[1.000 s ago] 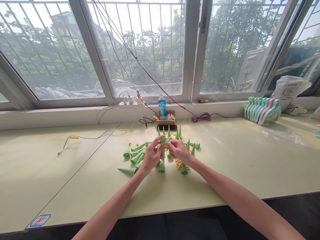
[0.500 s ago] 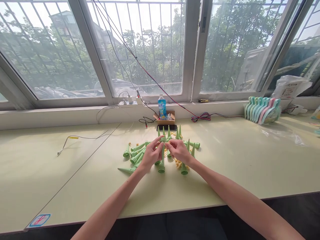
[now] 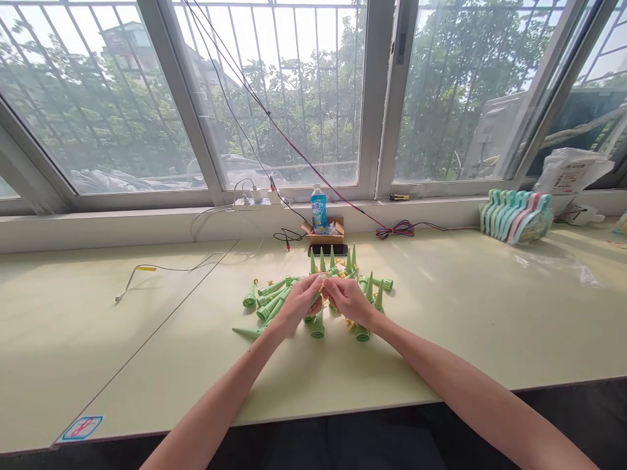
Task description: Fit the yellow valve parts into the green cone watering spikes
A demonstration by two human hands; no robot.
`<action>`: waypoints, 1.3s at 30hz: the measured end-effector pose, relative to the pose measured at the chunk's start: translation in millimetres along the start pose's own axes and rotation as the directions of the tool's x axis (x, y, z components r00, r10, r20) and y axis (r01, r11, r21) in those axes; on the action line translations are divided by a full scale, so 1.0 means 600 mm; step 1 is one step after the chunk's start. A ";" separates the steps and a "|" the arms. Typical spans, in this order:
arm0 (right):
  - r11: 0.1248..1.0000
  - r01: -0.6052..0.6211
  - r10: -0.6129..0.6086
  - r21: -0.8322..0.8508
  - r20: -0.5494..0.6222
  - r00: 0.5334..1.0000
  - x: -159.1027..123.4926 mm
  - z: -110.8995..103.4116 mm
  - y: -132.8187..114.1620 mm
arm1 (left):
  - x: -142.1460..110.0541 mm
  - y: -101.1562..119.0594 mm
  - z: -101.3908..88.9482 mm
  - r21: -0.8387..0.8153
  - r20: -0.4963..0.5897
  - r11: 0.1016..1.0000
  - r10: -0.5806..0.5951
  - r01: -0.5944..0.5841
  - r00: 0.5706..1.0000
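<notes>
Where the hands meet: left hand (image 3: 300, 303) and right hand (image 3: 349, 299) touch at the fingertips over the pile, hiding most of one green spike (image 3: 317, 296).
Left hand: curled closed around that spike, only a sliver of it showing.
Right hand: thumb and fingers pinched together at the same spike; the exact part gripped is hidden.
Just changed: a second ago the spike's broad end stood clear above the left fingers; now it is out of sight and the hands have drawn together. The work seems to have tightened into close fingertip handling, with the spike not yet set down.
Pile: other spikes (image 3: 274, 305) lie or stand around the hands on the counter (image 3: 465, 313), with bits of yellow string (image 3: 351, 324) among them; they look unmoved.
Behind the pile: a dark phone (image 3: 339, 250), then a small box (image 3: 326, 239) and a blue bottle (image 3: 319, 212), as before.
</notes>
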State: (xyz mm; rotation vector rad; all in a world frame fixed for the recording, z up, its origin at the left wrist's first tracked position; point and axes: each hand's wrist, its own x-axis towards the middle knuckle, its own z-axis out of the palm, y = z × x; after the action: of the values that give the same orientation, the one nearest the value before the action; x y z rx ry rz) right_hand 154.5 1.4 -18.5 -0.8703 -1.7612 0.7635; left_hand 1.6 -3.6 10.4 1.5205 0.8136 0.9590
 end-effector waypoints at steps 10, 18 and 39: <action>0.999 0.041 -0.041 -0.007 -0.012 0.999 0.000 -0.002 0.003 | -0.001 -0.003 -0.002 0.066 0.020 0.997 0.031 -0.032 0.999; 0.998 0.054 -0.054 -0.014 -0.007 0.999 -0.001 -0.004 0.003 | -0.001 -0.010 -0.005 0.073 0.017 0.997 0.037 -0.038 0.999; 0.999 0.039 -0.039 0.023 -0.008 0.999 -0.001 -0.002 -0.008 | -0.002 -0.008 -0.001 0.007 -0.022 1.000 -0.022 0.022 1.000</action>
State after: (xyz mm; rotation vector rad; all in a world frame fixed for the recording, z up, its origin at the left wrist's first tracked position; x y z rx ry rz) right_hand 154.9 -1.8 -14.7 -0.8201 -1.7539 0.7529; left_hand 0.5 -3.8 5.8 1.5063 0.8486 0.9589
